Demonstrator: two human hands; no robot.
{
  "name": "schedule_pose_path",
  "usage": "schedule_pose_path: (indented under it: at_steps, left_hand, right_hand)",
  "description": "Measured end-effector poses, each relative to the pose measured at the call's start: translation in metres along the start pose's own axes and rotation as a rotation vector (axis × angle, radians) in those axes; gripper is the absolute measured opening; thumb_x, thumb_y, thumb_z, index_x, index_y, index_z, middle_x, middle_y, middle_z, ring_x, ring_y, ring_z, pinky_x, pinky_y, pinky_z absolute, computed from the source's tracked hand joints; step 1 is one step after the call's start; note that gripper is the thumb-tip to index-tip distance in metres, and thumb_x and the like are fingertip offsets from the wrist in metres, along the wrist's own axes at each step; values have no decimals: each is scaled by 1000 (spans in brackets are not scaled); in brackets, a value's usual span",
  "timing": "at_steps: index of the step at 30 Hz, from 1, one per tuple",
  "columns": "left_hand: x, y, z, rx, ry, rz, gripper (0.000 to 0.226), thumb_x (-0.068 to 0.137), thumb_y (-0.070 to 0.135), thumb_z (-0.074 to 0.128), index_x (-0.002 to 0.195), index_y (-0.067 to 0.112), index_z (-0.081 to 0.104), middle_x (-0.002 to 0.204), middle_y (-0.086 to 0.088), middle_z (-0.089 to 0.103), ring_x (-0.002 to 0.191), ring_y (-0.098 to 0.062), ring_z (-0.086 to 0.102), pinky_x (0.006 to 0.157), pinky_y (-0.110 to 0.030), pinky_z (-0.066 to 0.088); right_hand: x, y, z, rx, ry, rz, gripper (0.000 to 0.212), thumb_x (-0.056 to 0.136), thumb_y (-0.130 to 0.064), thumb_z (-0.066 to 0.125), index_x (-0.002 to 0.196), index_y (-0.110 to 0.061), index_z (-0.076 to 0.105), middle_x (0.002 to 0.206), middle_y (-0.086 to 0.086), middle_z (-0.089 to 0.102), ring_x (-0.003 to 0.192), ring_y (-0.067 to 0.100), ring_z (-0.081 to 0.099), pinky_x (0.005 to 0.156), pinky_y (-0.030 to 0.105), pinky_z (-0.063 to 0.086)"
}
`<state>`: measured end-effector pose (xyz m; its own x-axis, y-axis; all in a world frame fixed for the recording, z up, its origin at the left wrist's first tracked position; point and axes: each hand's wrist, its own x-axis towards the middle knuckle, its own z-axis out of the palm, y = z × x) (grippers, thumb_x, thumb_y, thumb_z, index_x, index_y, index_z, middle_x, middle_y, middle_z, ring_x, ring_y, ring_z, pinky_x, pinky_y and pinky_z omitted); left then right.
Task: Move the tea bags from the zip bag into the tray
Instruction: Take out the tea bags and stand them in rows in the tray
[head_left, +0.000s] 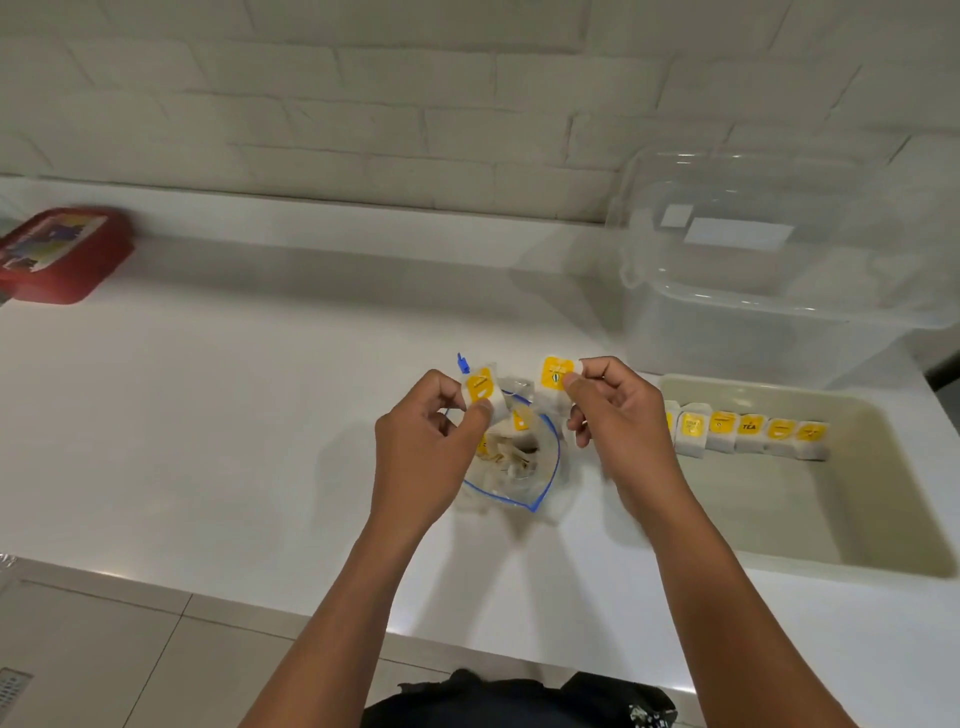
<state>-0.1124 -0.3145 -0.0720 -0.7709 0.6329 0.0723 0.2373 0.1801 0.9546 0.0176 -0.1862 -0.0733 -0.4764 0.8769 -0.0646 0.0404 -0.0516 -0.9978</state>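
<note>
A clear zip bag (540, 483) with a blue seal lies open on the white counter, with several tea bags inside. My left hand (421, 447) pinches a white tea bag with a yellow tag (480, 387) just above the bag's left side. My right hand (618, 421) pinches another yellow-tagged tea bag (555, 375) above the bag's right side. To the right sits the beige tray (857, 525), where several tea bags (748, 434) stand in a row along its far side.
A large clear plastic tub (769, 270) with a lid stands behind the tray. A red box (62, 254) lies at the far left by the white brick wall. The counter's front edge (291, 618) runs below my forearms, with tiled floor beneath.
</note>
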Motion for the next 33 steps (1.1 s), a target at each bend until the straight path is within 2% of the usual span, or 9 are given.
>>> schedule_pose_path:
  at_steps: [3, 6, 9, 13, 18, 23, 26, 29, 33]
  left_hand:
    - [2, 8, 11, -23, 0, 6, 20, 85, 23, 75, 76, 22, 58, 76, 2, 65, 58, -37, 50, 55, -37, 45]
    - [1, 12, 29, -31, -48, 4, 13, 87, 23, 74, 85, 27, 62, 81, 9, 68, 51, -22, 46, 58, -37, 49]
    - [-4, 15, 56, -31, -121, 24, 14, 88, 22, 72, 93, 33, 66, 82, 12, 68, 63, -31, 54, 62, -38, 50]
    - [-12, 16, 99, -12, -207, 35, 8, 88, 24, 74, 90, 31, 69, 81, 14, 69, 54, -12, 45, 55, -23, 42]
    - [-22, 18, 148, 10, -269, 2, 10, 89, 21, 73, 91, 30, 68, 80, 21, 66, 53, -7, 46, 56, -16, 40]
    - [-31, 22, 177, 75, -244, 42, 7, 89, 21, 72, 90, 27, 68, 79, 20, 67, 62, -12, 55, 58, -16, 43]
    - [-34, 20, 186, 123, -214, 55, 5, 90, 24, 71, 92, 27, 69, 80, 21, 66, 66, -9, 56, 57, -13, 41]
    - [-38, 19, 190, 148, -198, 48, 5, 90, 25, 71, 93, 28, 68, 81, 23, 65, 68, -8, 58, 57, -10, 40]
    - [-40, 20, 193, 191, -205, 64, 7, 90, 23, 72, 96, 27, 70, 81, 24, 65, 69, -7, 59, 58, -8, 39]
  right_hand:
    - [4, -2, -20, 15, 52, -19, 6, 96, -12, 62, 93, -13, 67, 63, -6, 61, 56, 10, 51, 51, 25, 43]
    - [7, 1, -48, -26, 94, -23, 6, 96, -13, 63, 96, -10, 68, 68, -5, 66, 60, 10, 55, 54, 25, 44]
    - [8, 9, -84, -67, 141, 16, 7, 95, -12, 63, 96, -9, 69, 70, -5, 69, 62, 9, 59, 58, 27, 45]
    - [6, 28, -128, -156, 171, 110, 6, 95, -11, 63, 90, -12, 66, 70, -8, 70, 62, 4, 62, 60, 23, 46]
    - [8, 52, -179, -331, 119, 273, 6, 92, -19, 67, 86, -16, 69, 79, -4, 75, 75, 9, 69, 76, 31, 50]
    - [19, 62, -213, -617, 154, 302, 9, 86, -21, 70, 79, -16, 71, 75, -6, 71, 71, 12, 60, 63, 25, 42]
    - [27, 71, -224, -667, 50, 358, 8, 85, -20, 68, 78, -16, 71, 70, -7, 68, 69, 13, 59, 60, 23, 41]
    - [36, 79, -226, -628, -83, 425, 6, 82, -23, 70, 77, -20, 71, 67, -5, 69, 69, 16, 64, 69, 31, 49]
    - [48, 82, -224, -559, -88, 466, 6, 82, -19, 69, 76, -20, 69, 60, -3, 68, 64, 19, 67, 66, 35, 55]
